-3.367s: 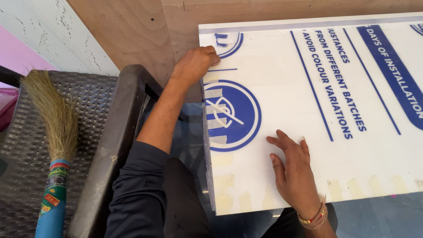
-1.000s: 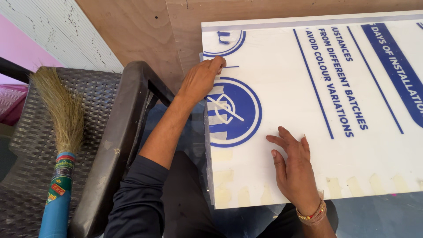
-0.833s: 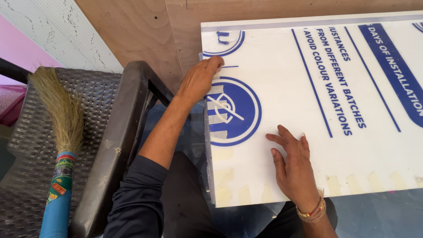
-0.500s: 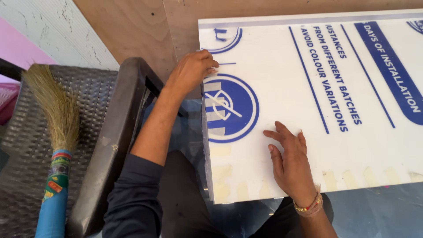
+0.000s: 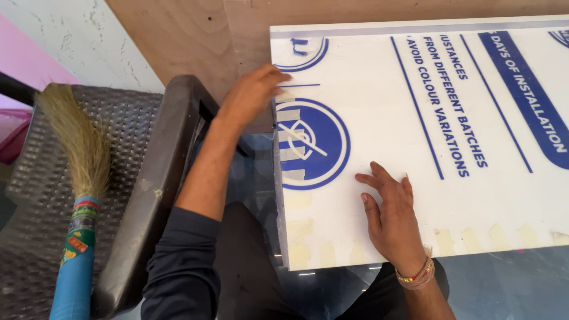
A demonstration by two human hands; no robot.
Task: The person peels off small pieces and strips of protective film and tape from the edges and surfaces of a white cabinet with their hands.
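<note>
A large white panel, covered by a protective film printed with blue lettering and round symbols, is laid flat across a glass-topped desk, its near edge just short of the seated person's lap and its left end overhanging the glass. The left hand is placed at the panel's left edge, just above the blue circle; its fingers are curled narrowly against the edge, though whether the film itself is pinched cannot be told. The right hand is pressed flat on the panel near its lower edge, fingers spread and holding nothing. Strips of pale tape are seen along the near edge and over the blue circle. To the left, a dark woven plastic chair is stood, with a grass broom with a blue handle rested on it. A few risks can be judged: if the film is drawn sharply at a taped spot, it could be torn into slivers; if pressure from the flat hand is eased, the panel could be slid over the smooth glass; and the unsupported left end could be tipped or knocked against the chair.
</note>
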